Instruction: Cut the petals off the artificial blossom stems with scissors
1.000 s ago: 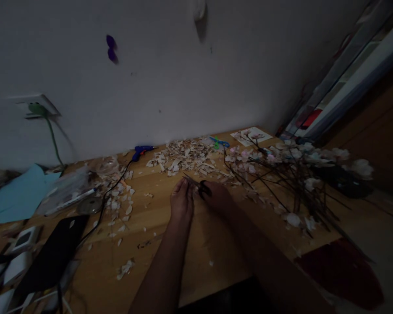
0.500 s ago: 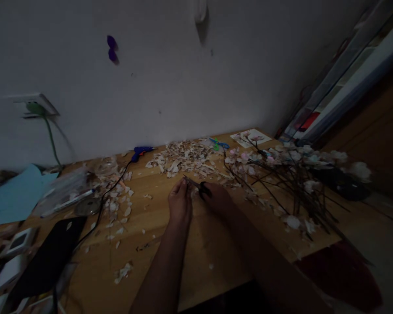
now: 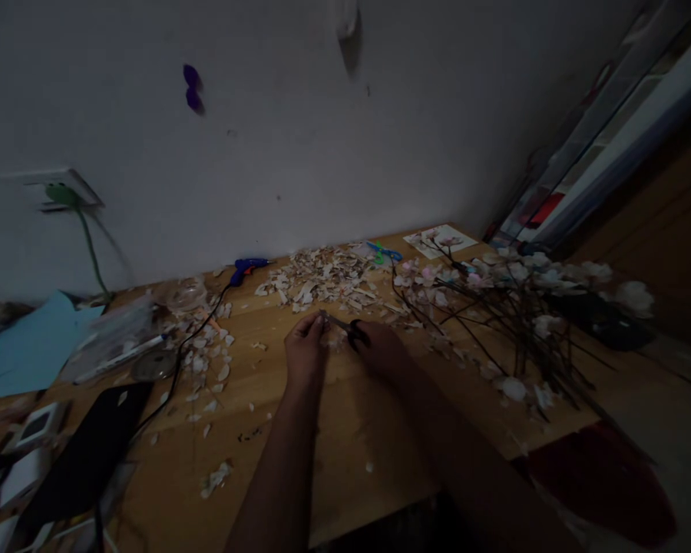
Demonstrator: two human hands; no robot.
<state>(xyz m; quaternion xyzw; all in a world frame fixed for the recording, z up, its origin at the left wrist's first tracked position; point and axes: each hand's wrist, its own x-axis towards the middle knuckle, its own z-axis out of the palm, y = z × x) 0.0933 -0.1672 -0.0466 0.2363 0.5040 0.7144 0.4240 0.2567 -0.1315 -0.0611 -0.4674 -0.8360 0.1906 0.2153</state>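
My right hand (image 3: 383, 349) is closed round the black handles of small scissors (image 3: 345, 328), whose blades point left toward my left hand. My left hand (image 3: 305, 353) pinches its fingertips together at the blade tips; what it holds is too small and dark to make out. Both hands rest over the wooden table (image 3: 334, 445), just in front of a heap of pale petal scraps (image 3: 322, 280).
Flowering branches (image 3: 512, 307) sprawl at the right. A blue glue gun (image 3: 247, 266) with a black cord lies near the wall. Green-blue scissors (image 3: 385, 251), a printed card (image 3: 441, 240), a clear bag (image 3: 112, 334), blue paper (image 3: 28, 346) and a black device (image 3: 89, 449) lie around.
My left hand has shifted slightly left and its fingers have curled tighter at the scissor tips. The right hand and scissors have barely moved.
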